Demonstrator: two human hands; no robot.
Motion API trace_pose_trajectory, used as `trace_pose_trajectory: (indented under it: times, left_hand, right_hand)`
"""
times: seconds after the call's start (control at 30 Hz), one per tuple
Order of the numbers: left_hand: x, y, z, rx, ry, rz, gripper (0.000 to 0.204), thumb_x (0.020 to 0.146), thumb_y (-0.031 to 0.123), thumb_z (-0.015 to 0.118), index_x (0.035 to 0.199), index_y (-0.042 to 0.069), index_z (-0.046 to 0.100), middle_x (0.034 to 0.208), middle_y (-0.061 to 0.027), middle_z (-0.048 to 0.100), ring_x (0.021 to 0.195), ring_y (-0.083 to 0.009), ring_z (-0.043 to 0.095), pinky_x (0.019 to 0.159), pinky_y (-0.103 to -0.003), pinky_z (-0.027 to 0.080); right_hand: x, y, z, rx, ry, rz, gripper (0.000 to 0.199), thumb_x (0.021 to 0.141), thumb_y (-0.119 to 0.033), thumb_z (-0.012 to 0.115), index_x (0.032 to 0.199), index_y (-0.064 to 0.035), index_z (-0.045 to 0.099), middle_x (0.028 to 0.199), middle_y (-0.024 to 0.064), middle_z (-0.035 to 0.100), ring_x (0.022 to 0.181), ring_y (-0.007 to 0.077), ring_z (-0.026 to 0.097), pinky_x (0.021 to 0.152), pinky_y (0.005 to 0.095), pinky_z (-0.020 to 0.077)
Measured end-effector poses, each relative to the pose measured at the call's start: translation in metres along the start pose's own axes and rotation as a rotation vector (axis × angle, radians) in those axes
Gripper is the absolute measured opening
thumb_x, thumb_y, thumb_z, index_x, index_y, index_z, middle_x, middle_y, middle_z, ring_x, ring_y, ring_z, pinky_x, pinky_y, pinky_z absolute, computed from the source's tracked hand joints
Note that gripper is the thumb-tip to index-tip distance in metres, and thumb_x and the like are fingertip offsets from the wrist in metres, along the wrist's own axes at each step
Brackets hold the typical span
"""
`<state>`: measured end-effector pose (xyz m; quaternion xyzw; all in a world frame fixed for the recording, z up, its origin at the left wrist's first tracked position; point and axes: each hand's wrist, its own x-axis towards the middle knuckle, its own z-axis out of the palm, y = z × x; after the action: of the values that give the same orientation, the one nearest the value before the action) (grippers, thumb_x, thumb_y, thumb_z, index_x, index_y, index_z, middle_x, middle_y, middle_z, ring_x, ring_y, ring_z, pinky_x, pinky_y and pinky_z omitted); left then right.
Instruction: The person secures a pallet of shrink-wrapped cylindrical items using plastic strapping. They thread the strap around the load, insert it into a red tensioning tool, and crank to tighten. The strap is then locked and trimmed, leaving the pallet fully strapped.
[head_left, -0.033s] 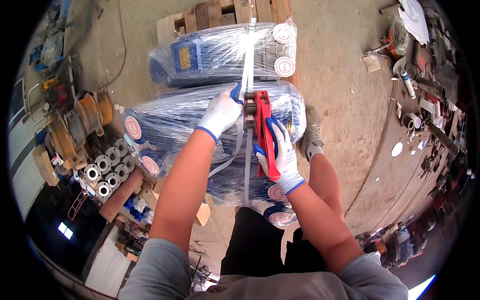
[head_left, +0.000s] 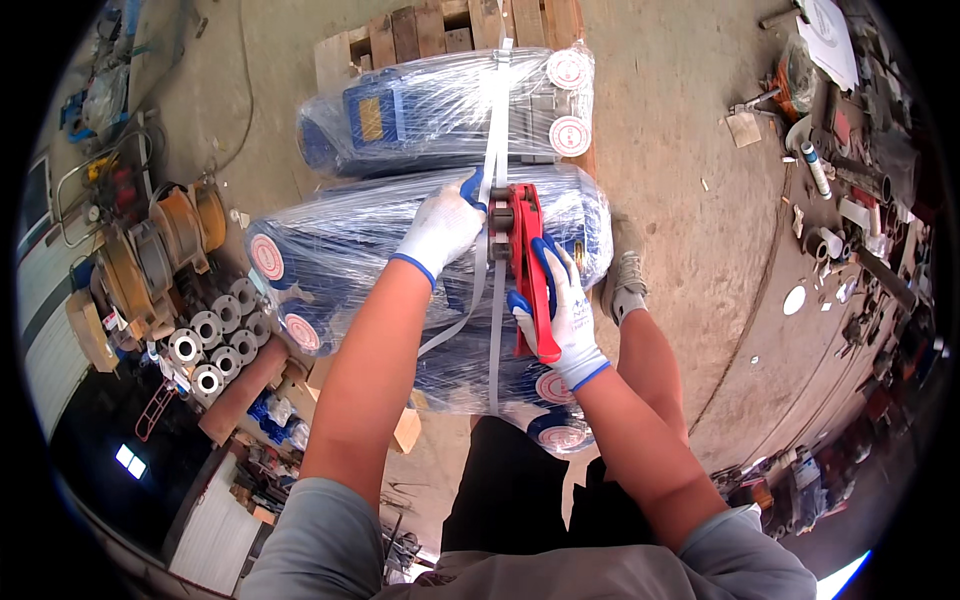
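Observation:
Several blue machines in clear stretch wrap, one of them a long wrapped machine (head_left: 370, 240), lie side by side on a wooden pallet. A white strap (head_left: 493, 130) runs across them. My right hand (head_left: 570, 320), in a white and blue glove, is closed around the handles of a red strapping tool (head_left: 528, 250). The tool sits on the strap, over the middle of the load. Just left of its head, my left hand (head_left: 443, 228), gloved too, pinches the strap near the tool. From there the strap's loose end (head_left: 450, 332) curves down to the left.
Slats of the wooden pallet (head_left: 405, 30) show at the far end. To the left stand strap reels (head_left: 178, 228) and several round metal flanges (head_left: 206, 328). Scrap and tools, including a white tube (head_left: 815, 168), litter the floor at right. My shoe (head_left: 627, 275) is beside the load.

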<state>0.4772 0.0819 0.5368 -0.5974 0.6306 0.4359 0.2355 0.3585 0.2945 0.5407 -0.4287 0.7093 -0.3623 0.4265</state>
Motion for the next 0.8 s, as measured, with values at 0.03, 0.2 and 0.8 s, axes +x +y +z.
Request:
trace_pose_trajectory:
  times: [0.03,0.2,0.8]
  left_hand:
    - [0.002,0.000,-0.001,0.007,-0.020,-0.016,0.050,0.094,0.029,0.065,0.142,0.017,0.063,0.113,-0.0234,0.074,0.106,-0.0395,0.071,0.096,-0.044,0.054]
    - [0.017,-0.015,0.017,0.127,0.081,0.111,0.045,0.093,0.027,0.065,0.136,0.015,0.066,0.111,-0.0244,0.074,0.109,-0.0399,0.071,0.096,-0.044,0.054]
    - [0.044,-0.029,0.007,-0.526,-0.413,0.119,0.049,0.100,-0.006,0.053,0.146,0.007,0.063,0.124,-0.0025,0.070,0.096,-0.0113,0.061,0.093,-0.028,0.051]
  right_hand:
    - [0.000,-0.001,-0.001,0.002,-0.003,0.010,0.084,0.083,-0.019,0.084,0.157,-0.0085,0.044,0.154,0.0286,0.046,0.142,0.0469,0.048,0.117,0.0511,0.0432]
    - [0.001,0.002,0.000,0.001,0.009,-0.003,0.084,0.082,-0.018,0.085,0.156,-0.0087,0.046,0.153,0.0288,0.047,0.141,0.0472,0.049,0.117,0.0509,0.0436]
    - [0.047,0.017,0.009,0.226,0.247,0.036,0.032,0.097,-0.019,0.072,0.124,-0.0044,0.063,0.111,0.0180,0.065,0.104,0.0378,0.064,0.094,0.0448,0.0519]
